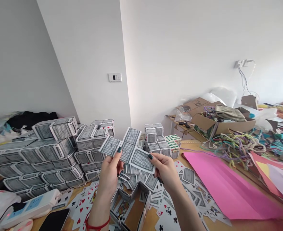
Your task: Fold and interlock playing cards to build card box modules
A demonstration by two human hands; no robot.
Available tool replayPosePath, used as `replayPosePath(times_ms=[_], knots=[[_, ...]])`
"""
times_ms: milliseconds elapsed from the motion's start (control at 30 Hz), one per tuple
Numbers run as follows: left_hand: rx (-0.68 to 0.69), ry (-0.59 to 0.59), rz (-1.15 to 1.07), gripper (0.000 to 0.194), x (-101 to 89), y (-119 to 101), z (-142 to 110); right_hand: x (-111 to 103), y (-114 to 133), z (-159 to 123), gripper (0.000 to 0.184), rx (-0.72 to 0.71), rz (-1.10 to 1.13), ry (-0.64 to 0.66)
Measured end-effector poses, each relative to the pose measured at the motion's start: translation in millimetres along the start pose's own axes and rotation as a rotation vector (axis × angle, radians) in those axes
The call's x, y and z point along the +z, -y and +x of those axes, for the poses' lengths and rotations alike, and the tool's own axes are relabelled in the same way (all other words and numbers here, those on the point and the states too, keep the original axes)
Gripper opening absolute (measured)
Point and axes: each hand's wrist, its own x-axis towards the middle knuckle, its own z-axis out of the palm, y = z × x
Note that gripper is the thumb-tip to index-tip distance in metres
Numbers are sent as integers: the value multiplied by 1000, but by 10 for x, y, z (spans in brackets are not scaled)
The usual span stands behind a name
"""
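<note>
Both my hands are raised above the table and hold a small structure of folded playing cards [129,149] with grey-green patterned backs. My left hand [110,173] pinches its left side with the thumb on top. My right hand [164,170] grips its right lower card. Below the hands lie loose playing cards [167,205], some face up, and an open card frame [132,195]. A red string is around my left wrist.
A large pile of card-built blocks [50,154] fills the left of the table [184,147]. A power strip [28,208] and a dark phone [55,219] lie front left. Pink paper [223,186], coloured cords [233,144] and cardboard boxes [218,123] are on the right.
</note>
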Motion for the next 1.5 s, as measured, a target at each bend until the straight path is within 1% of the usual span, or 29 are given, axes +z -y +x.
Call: replayPosePath(times_ms=[133,467,633,767,900,967,1100,1167,1233,1267,1400,1500], knots=[[-13,19,3,40,-8,32,15,-15,-12,5,41,0,-6,17],[-8,38,21,40,62,-30,-50,-8,-58,46,39,-10,53,-15],[-11,89,57,40,63,13,-57,-18,-107,79,42,24,44,-11],[8,112,55,38,86,73,-70,-19,-136,98,40,30,71,-12],[25,147,53,37,116,80,-75,-70,-132,123,38,15,77,-1],[28,162,12,36,110,57,-66,-123,-128,136,37,6,64,8],[2,95,-225,34,47,8,-25,-225,-122,148,34,10,42,62],[-6,80,-290,33,5,0,4,-252,-114,142,33,2,46,79],[-10,85,-264,32,-30,6,32,-265,-102,132,34,2,46,91],[-2,86,-244,30,-43,12,45,-270,-96,129,35,11,42,116],[26,97,-184,27,-57,26,66,-295,-102,141,36,34,64,265],[24,65,-157,27,-49,12,53,-311,-145,172,34,22,121,264]])
